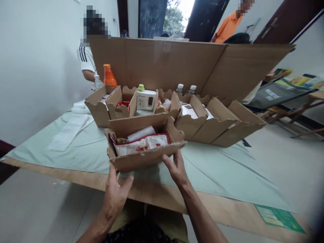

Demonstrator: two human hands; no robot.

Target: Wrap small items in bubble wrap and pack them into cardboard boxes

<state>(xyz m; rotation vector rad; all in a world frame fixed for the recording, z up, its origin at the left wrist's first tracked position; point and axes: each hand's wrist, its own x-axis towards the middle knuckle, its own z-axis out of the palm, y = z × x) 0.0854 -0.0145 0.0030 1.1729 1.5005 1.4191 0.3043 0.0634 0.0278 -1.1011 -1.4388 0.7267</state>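
Observation:
A small open cardboard tray [144, 158] sits near the front edge of the table, holding white packets with red trim [141, 143]. My left hand [116, 192] is under its front left corner, fingers curled against the bottom edge. My right hand [177, 167] rests at the front right corner, fingers spread and touching the cardboard wall. Whether the tray is lifted or resting on the table I cannot tell.
Behind stand more cardboard trays [217, 125] with a white bottle with a green cap [145, 98], an orange bottle [109, 77] and two small bottles [186, 88]. A tall cardboard sheet [177, 64] walls off the back. A pale green cloth [215, 175] covers the table. Two people stand beyond.

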